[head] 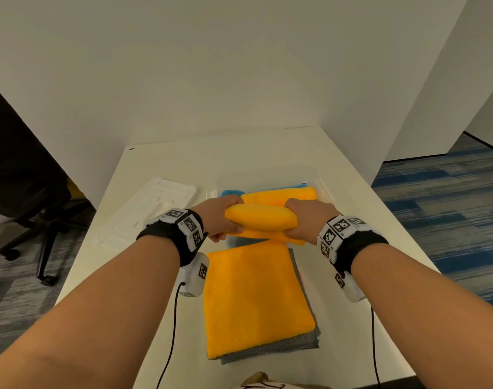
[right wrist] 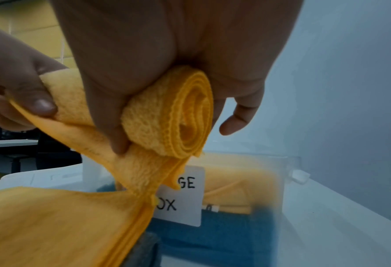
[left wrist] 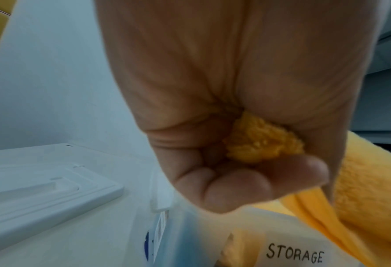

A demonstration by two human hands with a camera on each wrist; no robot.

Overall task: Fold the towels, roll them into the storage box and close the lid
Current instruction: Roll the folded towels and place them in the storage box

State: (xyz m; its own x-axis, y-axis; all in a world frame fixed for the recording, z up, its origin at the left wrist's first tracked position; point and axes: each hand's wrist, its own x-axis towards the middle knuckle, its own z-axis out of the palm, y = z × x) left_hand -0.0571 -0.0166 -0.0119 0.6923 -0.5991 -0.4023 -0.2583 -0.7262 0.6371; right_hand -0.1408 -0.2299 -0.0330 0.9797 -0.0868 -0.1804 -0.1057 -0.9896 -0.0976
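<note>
Left hand: I had it curled round one end of the orange towel roll; keeping the coil tight
Right hand: gripped the other end; tail trailing loose
Storage box: just beyond; rolls already inside
Lid: off, left of box

Bare forearms, black wristbands, white marker-tagged camera blocks, black cables

"STORAGE" is seen handwritten on a white label fixed to the clear storage box; "GE" and "OX" are seen from the right wrist.
</note>
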